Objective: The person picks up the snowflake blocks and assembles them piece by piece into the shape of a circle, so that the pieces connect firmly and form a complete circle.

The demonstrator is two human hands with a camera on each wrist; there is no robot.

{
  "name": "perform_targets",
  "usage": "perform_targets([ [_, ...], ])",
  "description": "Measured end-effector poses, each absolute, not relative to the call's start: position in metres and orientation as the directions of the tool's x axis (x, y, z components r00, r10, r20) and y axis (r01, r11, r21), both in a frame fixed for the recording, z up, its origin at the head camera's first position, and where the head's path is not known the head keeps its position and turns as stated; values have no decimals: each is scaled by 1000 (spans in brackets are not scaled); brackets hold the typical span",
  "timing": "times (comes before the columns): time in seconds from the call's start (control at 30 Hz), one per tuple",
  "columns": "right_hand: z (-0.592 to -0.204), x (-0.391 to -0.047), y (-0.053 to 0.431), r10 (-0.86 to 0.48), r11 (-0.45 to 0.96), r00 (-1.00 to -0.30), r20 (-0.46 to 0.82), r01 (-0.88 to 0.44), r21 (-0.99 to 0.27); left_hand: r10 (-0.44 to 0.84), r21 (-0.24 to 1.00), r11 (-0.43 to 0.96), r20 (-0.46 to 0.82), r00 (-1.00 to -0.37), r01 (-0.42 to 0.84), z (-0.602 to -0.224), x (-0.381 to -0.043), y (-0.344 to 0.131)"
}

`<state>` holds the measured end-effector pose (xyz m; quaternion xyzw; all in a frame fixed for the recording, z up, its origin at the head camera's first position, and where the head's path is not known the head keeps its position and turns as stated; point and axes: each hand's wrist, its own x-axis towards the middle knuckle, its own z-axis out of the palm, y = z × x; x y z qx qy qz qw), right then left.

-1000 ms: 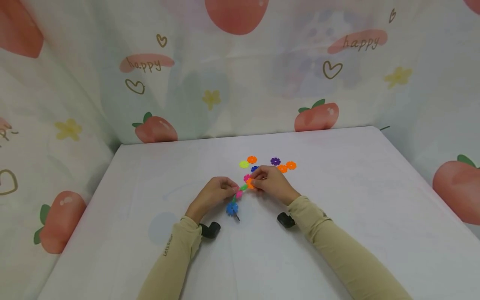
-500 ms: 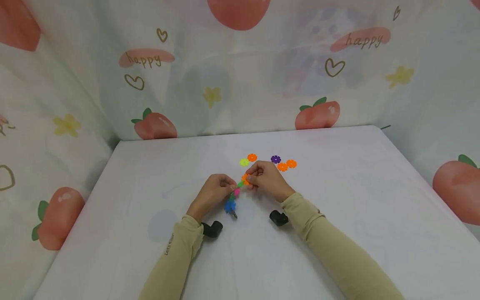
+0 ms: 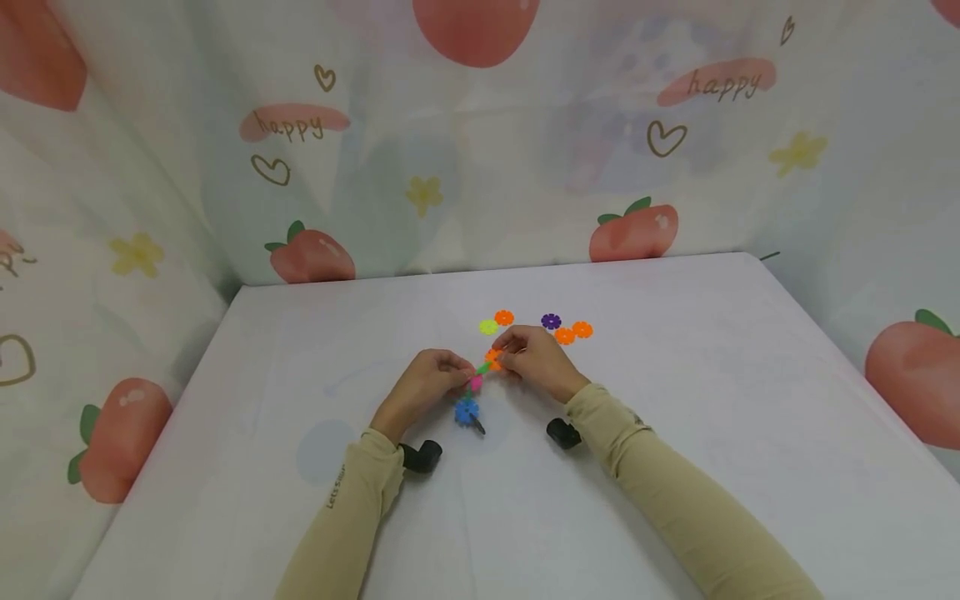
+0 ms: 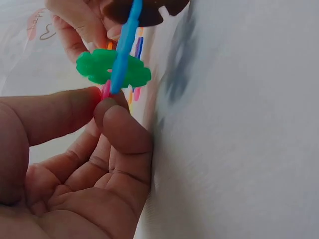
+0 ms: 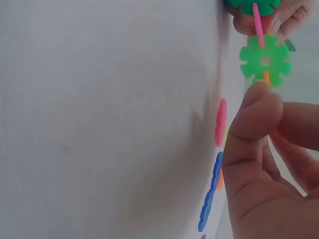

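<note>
A chain of slotted plastic snowflake discs hangs between the hands above the table. My left hand [image 3: 423,390] pinches its pink disc [image 4: 105,91] between thumb and forefinger. From there the chain runs down through a dark green disc [image 4: 92,67] and a blue disc [image 3: 467,412] to a dark brown disc [image 4: 152,12]. On the other side a light green disc [image 5: 264,57] is slotted onto the pink one. My right hand [image 3: 543,362] pinches an orange disc [image 3: 493,359], whose edge sits in a slot of the light green disc; fingers hide much of it.
Loose discs lie just beyond the hands: yellow [image 3: 488,327], orange [image 3: 504,317] and purple [image 3: 551,322], with two more orange discs [image 3: 573,333] at the right. A pink disc [image 5: 221,122] and a blue disc [image 5: 210,191] lie beside the right hand. Printed curtains surround the white table [image 3: 675,317].
My right hand has shifted slightly left with the orange disc, closer to the left hand, and now covers the loose blue and pink discs in the head view. The chain's lower end has swung a little.
</note>
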<state>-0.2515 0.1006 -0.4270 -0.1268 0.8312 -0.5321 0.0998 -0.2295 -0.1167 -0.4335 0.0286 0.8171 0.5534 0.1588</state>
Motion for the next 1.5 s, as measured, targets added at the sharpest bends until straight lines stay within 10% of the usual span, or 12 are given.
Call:
perform_targets([
  [0.77,-430,-262,102,-363,341,-929,-77,-56,-938,280,819,566,-296,-913,-92,-427,-259,-115],
  [1.5,-418,-297,187,-212,731,-976,43,-188,-656,148,891,409,-278,-949,-197,-438,-225,-132],
])
